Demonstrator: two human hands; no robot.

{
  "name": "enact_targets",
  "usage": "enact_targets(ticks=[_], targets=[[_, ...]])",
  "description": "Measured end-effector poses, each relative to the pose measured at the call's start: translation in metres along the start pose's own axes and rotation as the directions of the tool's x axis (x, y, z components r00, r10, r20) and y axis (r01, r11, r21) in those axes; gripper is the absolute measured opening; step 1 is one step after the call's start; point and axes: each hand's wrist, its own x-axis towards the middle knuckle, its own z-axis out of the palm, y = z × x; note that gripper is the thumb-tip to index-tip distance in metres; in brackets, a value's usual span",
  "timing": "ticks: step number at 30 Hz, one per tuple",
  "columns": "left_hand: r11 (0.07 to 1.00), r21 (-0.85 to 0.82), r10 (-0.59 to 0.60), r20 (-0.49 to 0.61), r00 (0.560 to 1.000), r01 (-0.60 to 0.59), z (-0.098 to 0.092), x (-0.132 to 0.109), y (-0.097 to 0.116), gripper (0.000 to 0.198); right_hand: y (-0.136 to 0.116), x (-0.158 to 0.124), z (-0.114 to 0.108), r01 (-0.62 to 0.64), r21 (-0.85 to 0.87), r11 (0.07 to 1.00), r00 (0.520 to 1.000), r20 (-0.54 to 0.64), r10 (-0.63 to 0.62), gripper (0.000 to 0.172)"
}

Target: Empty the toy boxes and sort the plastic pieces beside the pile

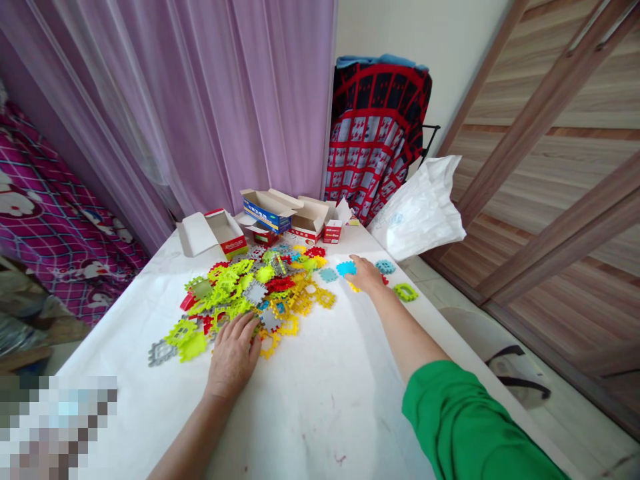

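A heap of toothed plastic interlocking tiles (pixel 225 283), in lime, yellow, red, grey and blue, lies on the white-covered table (pixel 320 400). My left hand (pixel 235 350) rests palm down at the heap's near edge, fingers stretched out over the tiles and holding nothing I can see. Off to the right of the heap, my right hand (pixel 367 275) has its fingertips on a bright blue tile (pixel 346 268). A pale blue tile (pixel 329 275) lies just left of it. Past my right hand are a teal tile (pixel 385 267) and a lime tile (pixel 405 292); bits of yellow and red show beside the hand.
Opened cardboard boxes stand along the far edge, among them a red box (pixel 227 233) and a blue box (pixel 267 212). A white bag (pixel 420 210) is at the far right corner. Purple curtains (pixel 240 100) hang behind; a wooden wardrobe (pixel 540 167) stands right.
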Motion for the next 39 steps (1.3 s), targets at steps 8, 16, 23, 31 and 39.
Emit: enact_targets(ticks=[8,16,23,31,39], targets=[[1.0,0.011,-0.001,0.007,1.0,0.001,0.0,0.0,-0.001,0.034,0.003,0.022,0.009,0.055,-0.053,0.997,0.997,0.063,-0.051,0.064],[1.0,0.01,-0.01,0.025,1.0,0.01,-0.001,0.0,0.0,0.036,-0.012,-0.016,0.005,0.183,0.035,0.983,0.983,-0.014,-0.182,0.039],[1.0,0.012,-0.008,0.022,1.0,0.008,-0.001,0.001,0.0,0.035,-0.043,-0.081,0.03,0.278,0.102,0.955,0.959,0.026,-0.282,0.046],[1.0,0.01,-0.003,0.01,1.0,0.003,0.0,0.001,-0.001,0.036,-0.019,-0.124,0.041,0.046,0.173,0.984,0.989,-0.145,-0.02,0.04],[1.0,0.007,-0.008,-0.008,1.0,0.008,0.001,0.002,0.0,0.035,0.006,-0.132,0.043,-0.02,0.258,0.966,0.947,-0.305,0.101,0.03]])
